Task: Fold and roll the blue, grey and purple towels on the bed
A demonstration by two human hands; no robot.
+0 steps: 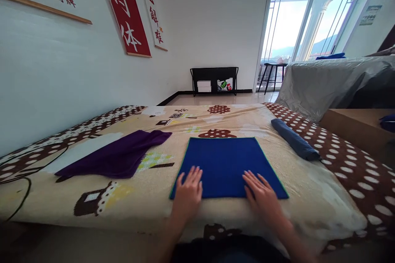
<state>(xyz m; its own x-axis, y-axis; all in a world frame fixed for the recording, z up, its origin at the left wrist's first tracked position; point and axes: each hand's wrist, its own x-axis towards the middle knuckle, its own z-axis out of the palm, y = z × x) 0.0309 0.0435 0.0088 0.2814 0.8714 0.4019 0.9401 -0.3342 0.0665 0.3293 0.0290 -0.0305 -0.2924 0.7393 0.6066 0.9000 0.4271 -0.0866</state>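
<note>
A blue cloth [224, 164] with a thin green edge lies spread flat in front of me on the patterned blanket [148, 205]. My left hand [189, 189] rests on its near left corner, fingers stretched out. Near the right corner, my right hand [261, 191] lies on the cloth with its fingers extended too. Neither hand grips anything. To the left is a purple cloth [120, 156], loosely laid with a few folds. A rolled grey-blue cloth [294, 139] lies at the right, apart from the blue one.
A white wall [55, 74] with hanging scrolls [128, 12] runs along the left. Beyond the bed stands a black rack [214, 74] holding a white box. At the right are a plastic-covered piece of furniture [327, 82], a dark stool [273, 70] and glass doors [296, 20].
</note>
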